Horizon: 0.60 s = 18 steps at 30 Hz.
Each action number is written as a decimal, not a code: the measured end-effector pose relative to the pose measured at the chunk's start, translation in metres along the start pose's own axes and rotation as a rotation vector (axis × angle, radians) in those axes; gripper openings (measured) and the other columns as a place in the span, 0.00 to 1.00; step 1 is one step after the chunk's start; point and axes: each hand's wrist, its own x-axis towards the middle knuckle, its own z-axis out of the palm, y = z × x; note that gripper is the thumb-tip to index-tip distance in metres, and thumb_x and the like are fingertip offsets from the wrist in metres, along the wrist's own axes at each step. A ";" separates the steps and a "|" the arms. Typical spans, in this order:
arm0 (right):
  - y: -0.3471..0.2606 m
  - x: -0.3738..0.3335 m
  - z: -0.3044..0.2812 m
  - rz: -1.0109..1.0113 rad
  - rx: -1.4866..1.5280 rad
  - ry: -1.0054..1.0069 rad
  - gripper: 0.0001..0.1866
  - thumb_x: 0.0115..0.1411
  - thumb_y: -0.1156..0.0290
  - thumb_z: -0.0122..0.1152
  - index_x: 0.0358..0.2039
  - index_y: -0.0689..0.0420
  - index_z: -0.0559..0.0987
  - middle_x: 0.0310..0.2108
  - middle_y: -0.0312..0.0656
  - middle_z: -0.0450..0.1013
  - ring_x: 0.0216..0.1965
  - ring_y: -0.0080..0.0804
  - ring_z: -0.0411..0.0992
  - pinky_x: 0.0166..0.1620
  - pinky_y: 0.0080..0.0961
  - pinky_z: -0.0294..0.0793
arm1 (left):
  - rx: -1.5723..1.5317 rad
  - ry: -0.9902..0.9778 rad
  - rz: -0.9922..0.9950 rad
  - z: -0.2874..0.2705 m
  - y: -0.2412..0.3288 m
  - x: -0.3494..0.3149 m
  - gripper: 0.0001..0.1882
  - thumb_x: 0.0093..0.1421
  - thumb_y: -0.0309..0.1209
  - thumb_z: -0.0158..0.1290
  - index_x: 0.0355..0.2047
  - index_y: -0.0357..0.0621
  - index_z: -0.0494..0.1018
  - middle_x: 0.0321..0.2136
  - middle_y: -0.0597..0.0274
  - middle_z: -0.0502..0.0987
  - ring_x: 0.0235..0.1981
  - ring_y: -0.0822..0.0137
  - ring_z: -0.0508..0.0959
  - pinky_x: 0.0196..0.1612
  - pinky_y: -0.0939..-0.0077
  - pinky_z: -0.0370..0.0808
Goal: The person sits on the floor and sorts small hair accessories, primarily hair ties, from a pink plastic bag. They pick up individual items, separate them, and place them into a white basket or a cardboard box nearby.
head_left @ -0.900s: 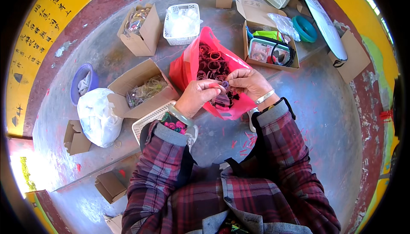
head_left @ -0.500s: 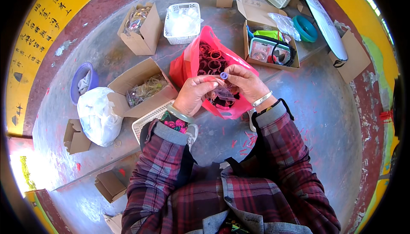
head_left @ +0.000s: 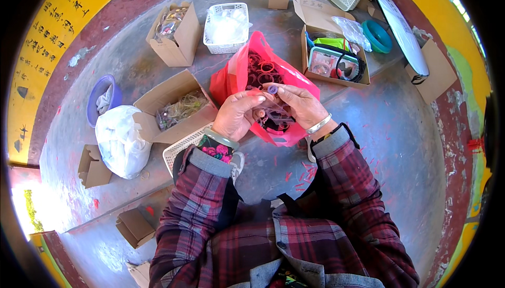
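Note:
Over an open red plastic bag [head_left: 225, 82], both my hands meet with fingertips close together. Between thumb and finger, my right hand [head_left: 306, 110] pinches a small purple round piece [head_left: 272, 89] with a ring-like face. My left hand [head_left: 234, 116] is closed in a pinch just beside it; what its fingers hold is too small to make out. Some clear, thin plastic [head_left: 276, 115] shows below and between the fingers. Inside the bag lie many dark and red ring-shaped bands [head_left: 260, 70], partly hidden by my hands.
Left of the bag stand a carton [head_left: 181, 84] of tangled clear strips, a stuffed white bag [head_left: 122, 143] and a purple basin [head_left: 90, 99]. Beyond are another carton [head_left: 185, 38] and a white basket [head_left: 226, 49]. A carton [head_left: 336, 79] with a clear case sits at the right.
The purple piece has shifted slightly left and up, tilting between the fingertips. My left fingers have moved a little; the view has shifted slightly. Both hands remain over the bag.

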 end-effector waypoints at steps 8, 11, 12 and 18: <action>0.003 0.005 -0.012 0.083 0.080 0.175 0.11 0.57 0.69 0.57 0.39 0.58 0.78 0.28 0.34 0.76 0.27 0.18 0.70 0.31 0.15 0.68 | 0.018 -0.016 -0.017 -0.006 -0.003 0.003 0.10 0.58 0.28 0.47 0.37 0.38 0.73 0.38 0.58 0.77 0.40 0.73 0.75 0.37 0.85 0.69; -0.001 0.003 -0.015 0.121 0.189 0.141 0.10 0.56 0.72 0.57 0.38 0.59 0.79 0.28 0.36 0.76 0.27 0.21 0.72 0.30 0.15 0.69 | 0.011 0.010 -0.013 -0.005 -0.004 0.003 0.09 0.58 0.27 0.47 0.36 0.37 0.73 0.37 0.57 0.77 0.39 0.71 0.76 0.36 0.84 0.71; -0.001 0.003 -0.016 0.115 0.200 0.142 0.09 0.56 0.72 0.58 0.38 0.60 0.79 0.28 0.37 0.76 0.27 0.21 0.72 0.31 0.15 0.70 | 0.011 0.009 -0.012 -0.005 -0.004 0.003 0.09 0.58 0.27 0.47 0.36 0.36 0.73 0.37 0.56 0.77 0.38 0.71 0.76 0.36 0.83 0.71; -0.009 -0.001 -0.029 -0.105 0.120 0.172 0.09 0.54 0.77 0.58 0.36 0.64 0.79 0.29 0.41 0.76 0.27 0.24 0.72 0.32 0.16 0.73 | 0.122 0.124 -0.045 -0.007 -0.011 0.007 0.11 0.58 0.26 0.46 0.37 0.31 0.73 0.35 0.53 0.77 0.36 0.67 0.77 0.36 0.79 0.74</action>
